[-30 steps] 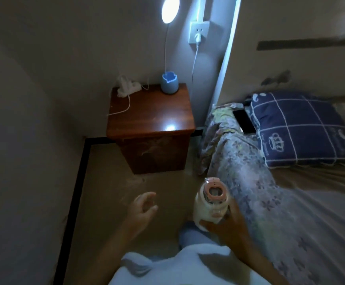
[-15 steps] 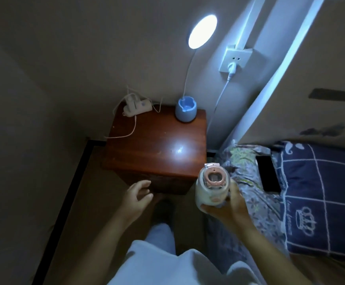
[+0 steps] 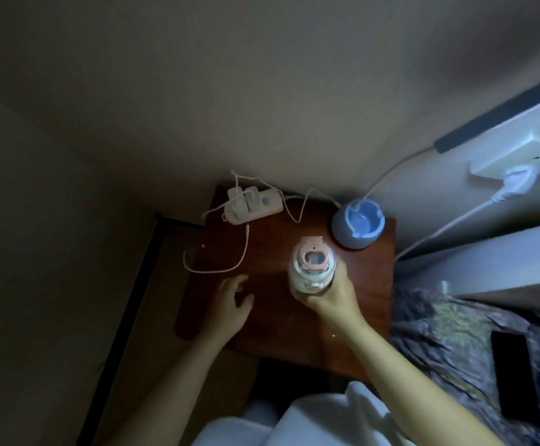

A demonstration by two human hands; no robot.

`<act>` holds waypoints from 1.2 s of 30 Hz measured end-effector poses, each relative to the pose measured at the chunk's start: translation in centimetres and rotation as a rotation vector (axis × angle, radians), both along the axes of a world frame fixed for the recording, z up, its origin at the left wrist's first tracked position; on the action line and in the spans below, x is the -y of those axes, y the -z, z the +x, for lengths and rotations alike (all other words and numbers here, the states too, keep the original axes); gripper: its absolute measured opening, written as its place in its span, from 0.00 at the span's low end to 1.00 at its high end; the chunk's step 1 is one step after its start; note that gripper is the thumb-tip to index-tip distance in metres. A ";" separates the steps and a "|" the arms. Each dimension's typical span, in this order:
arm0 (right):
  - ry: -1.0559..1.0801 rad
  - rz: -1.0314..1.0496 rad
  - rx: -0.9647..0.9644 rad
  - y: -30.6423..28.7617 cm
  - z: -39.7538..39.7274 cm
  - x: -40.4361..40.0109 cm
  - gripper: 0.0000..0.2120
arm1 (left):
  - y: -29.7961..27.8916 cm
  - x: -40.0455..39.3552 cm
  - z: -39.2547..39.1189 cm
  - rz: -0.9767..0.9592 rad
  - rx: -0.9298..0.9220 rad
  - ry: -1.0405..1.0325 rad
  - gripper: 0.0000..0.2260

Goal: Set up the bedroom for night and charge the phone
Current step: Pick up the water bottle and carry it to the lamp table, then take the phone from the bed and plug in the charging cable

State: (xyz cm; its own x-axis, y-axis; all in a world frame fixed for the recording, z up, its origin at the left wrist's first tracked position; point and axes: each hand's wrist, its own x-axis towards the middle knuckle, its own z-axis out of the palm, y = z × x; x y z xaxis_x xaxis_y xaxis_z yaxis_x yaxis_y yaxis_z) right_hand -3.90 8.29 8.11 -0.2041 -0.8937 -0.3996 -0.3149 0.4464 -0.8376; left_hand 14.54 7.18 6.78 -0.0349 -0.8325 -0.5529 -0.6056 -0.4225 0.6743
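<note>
My right hand (image 3: 331, 292) grips a white bottle with a pink lid (image 3: 313, 267) upright over the middle of the wooden nightstand (image 3: 278, 323). My left hand (image 3: 231, 300) hovers over the nightstand's left half, fingers loosely spread and holding nothing. A white power strip with plugged adapters (image 3: 254, 204) lies at the nightstand's back left, and its thin charging cable (image 3: 230, 259) loops forward across the wood. The black phone (image 3: 514, 378) lies on the patterned bedding at the right.
A blue lamp base (image 3: 357, 223) stands at the nightstand's back right, its stalk rising out of view. A wall socket (image 3: 519, 156) with a white plug is at the upper right. Walls close in at the back and left. The bed (image 3: 449, 333) borders the right.
I have stepped up to the nightstand and look straight down on it. My right hand has carried the bottle forward over the top, and my left hand has come over the wood.
</note>
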 end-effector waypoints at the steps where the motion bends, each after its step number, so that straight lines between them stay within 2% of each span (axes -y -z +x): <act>1: 0.003 0.008 0.004 0.9 0.2 1.1 0.32 | 0.7 0.8 0.1 0.018 0.014 -0.004 0.16; 5: 0.020 -0.004 0.004 3.7 0.5 4.4 0.31 | 3.0 2.8 -0.1 0.043 0.032 -0.025 0.17; 9: -0.010 -0.064 0.031 5.4 0.6 6.2 0.32 | 5.1 3.6 0.0 -0.012 0.096 -0.001 0.16; 14: -0.070 -0.056 0.049 6.7 0.7 7.1 0.34 | 6.2 2.6 -0.3 -0.099 0.212 0.106 0.17; 16: -0.078 -0.067 0.048 6.8 0.6 7.3 0.34 | 6.8 1.9 -0.6 -0.112 0.274 0.179 0.21; 21: -0.083 -0.025 -0.021 7.0 0.0 5.8 0.40 | 7.5 0.8 -1.6 -0.098 0.336 0.308 0.23; 23: -0.076 0.001 -0.085 6.8 -0.9 4.1 0.38 | 7.2 0.7 -2.1 -0.104 0.345 0.342 0.22; 28: 0.142 0.061 -0.258 6.1 -5.3 -3.4 0.24 | 6.6 -1.0 -5.9 -0.149 0.317 0.560 0.22; 33: 0.421 0.180 -0.323 6.0 -13.2 -12.6 0.20 | 6.3 -4.0 -13.3 -0.195 0.297 0.829 0.23; 36: 0.566 0.258 -0.359 6.6 -18.2 -17.6 0.18 | 6.3 -6.0 -18.1 -0.272 0.334 0.915 0.21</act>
State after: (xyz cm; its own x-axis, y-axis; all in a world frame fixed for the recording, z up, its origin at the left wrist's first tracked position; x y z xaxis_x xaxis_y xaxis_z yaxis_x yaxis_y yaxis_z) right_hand -22.10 25.93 1.49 -0.7666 -0.4979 -0.4054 -0.2127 0.7927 -0.5713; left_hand -3.61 13.15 0.45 -0.6013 -0.6627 -0.4463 -0.7952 0.4417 0.4154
